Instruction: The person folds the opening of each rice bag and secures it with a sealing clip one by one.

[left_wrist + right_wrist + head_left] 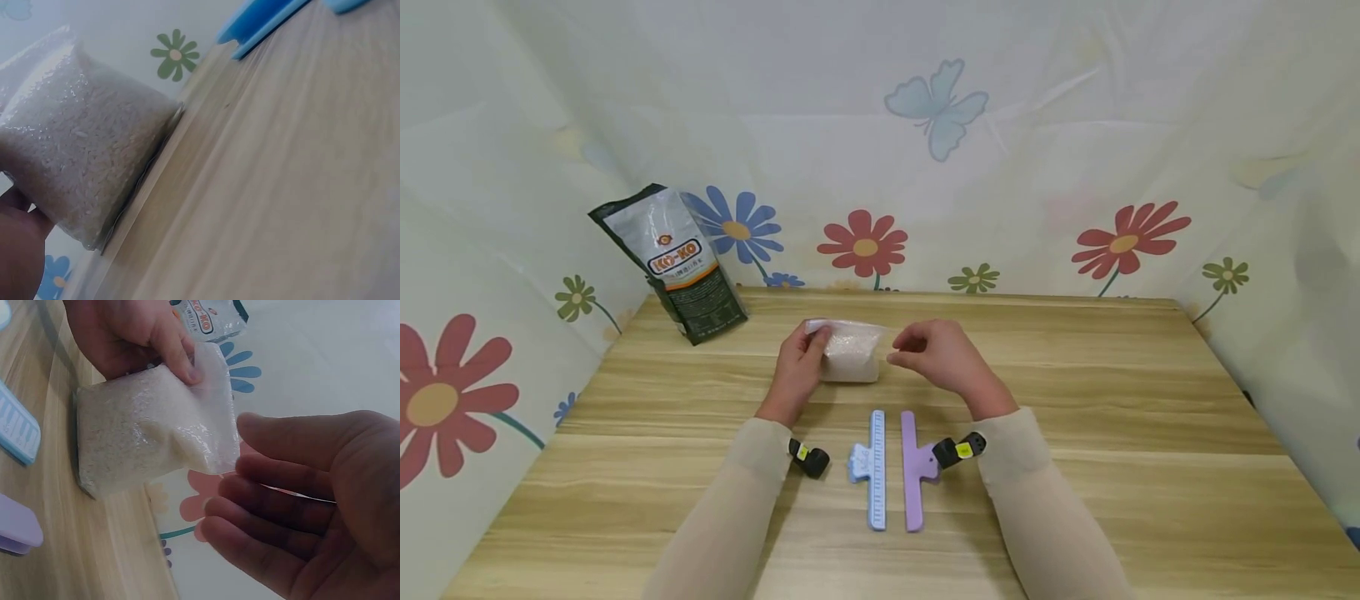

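Note:
A small clear plastic bag of rice (852, 354) stands on the wooden table, its flat top edge raised. My left hand (797, 367) grips it at the left side, thumb on the near face close to the top. In the right wrist view, that thumb presses the bag (137, 428) just below the empty plastic strip. My right hand (943, 358) is beside the bag's right end, fingers loosely bent and thumb apart from them. Its thumb and index fingertips are right at the bag's top corner in the right wrist view, with nothing pinched between them.
A blue ruler-marked clip (877, 471) and a purple clip (912, 471) lie side by side on the table (1112, 400), nearer than the bag. A larger KO-KO rice packet (677, 267) leans against the flowered backdrop (1037, 167) at the back left.

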Demonstrator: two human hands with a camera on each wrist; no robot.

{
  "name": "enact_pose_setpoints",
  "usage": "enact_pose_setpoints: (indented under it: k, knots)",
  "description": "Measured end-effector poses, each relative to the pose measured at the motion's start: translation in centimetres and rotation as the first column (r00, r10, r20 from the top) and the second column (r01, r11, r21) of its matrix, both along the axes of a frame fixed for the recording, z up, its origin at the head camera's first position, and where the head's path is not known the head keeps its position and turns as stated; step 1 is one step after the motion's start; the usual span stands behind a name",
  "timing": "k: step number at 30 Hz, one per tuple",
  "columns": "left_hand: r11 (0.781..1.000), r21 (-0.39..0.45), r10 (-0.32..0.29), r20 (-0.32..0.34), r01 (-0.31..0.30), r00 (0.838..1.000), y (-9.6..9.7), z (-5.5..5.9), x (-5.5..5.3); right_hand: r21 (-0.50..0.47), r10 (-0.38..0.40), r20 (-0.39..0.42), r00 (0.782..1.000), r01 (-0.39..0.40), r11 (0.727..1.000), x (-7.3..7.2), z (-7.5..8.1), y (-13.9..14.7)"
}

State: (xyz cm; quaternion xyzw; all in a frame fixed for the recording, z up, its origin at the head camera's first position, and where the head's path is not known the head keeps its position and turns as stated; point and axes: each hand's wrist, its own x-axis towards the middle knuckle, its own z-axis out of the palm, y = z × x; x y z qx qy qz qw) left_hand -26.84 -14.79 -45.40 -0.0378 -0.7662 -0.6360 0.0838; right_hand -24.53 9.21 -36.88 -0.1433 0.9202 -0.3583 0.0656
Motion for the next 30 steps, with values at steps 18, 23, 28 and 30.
enact_pose_setpoints:
  k: [18, 23, 28, 30]
  knots:
    - [1.000, 0.006, -0.011, 0.006, 0.011, 1.000, 0.0, 0.1, 0.1, 0.082, 0.133, 0.139, 0.981, -0.146, 0.986, 0.6, 0.7, 1.0]
    - [1.000, 0.004, -0.018, 0.019, 0.018, 1.000, 0.0, 0.0, 0.2, 0.109, 0.168, 0.160, 0.973, -0.187, 0.976, 0.8, 0.8, 1.2]
    - [1.000, 0.005, -0.008, 0.021, 0.007, 1.000, 0.0, 0.0, 0.1, 0.142, 0.170, 0.181, 0.969, -0.197, 0.970, 0.9, 0.8, 1.3]
    - [1.000, 0.006, -0.008, 0.018, 0.008, 1.000, -0.1, 0.0, 0.0, 0.151, 0.169, 0.194, 0.966, -0.200, 0.968, 0.9, 0.8, 1.3]
